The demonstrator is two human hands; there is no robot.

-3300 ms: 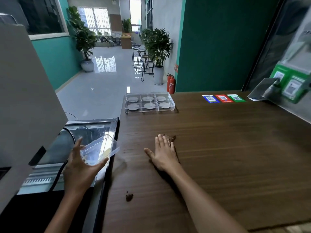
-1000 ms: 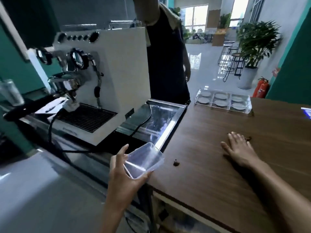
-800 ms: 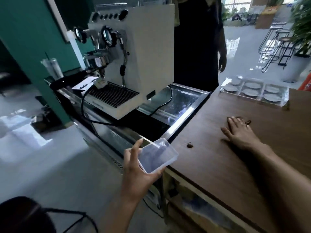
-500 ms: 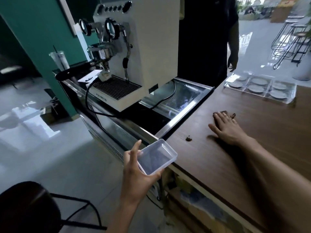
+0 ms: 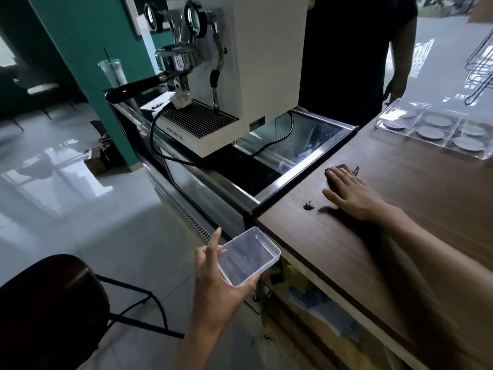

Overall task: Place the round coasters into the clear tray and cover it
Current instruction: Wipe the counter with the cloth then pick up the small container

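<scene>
My left hand [image 5: 217,284] holds a clear plastic lid [image 5: 248,256] off the left edge of the wooden counter [image 5: 400,222], above the floor. My right hand [image 5: 352,194] lies flat, palm down, on the counter, fingers together and covering part of a small dark piece. The clear tray [image 5: 437,133] sits at the counter's far right, divided into compartments, with several round grey coasters [image 5: 430,132] lying in them. The tray is uncovered and far from both hands.
A white espresso machine [image 5: 240,76] stands on a steel unit [image 5: 288,156] left of the counter. A person in dark clothes [image 5: 354,57] stands behind it. A black chair [image 5: 53,311] is at lower left. A dark crumb [image 5: 308,206] lies near my right hand.
My view has swung left and down from the counter towards the espresso machine and floor. My left hand still carries the lid, now lower beside the counter edge. My right hand stays flat.
</scene>
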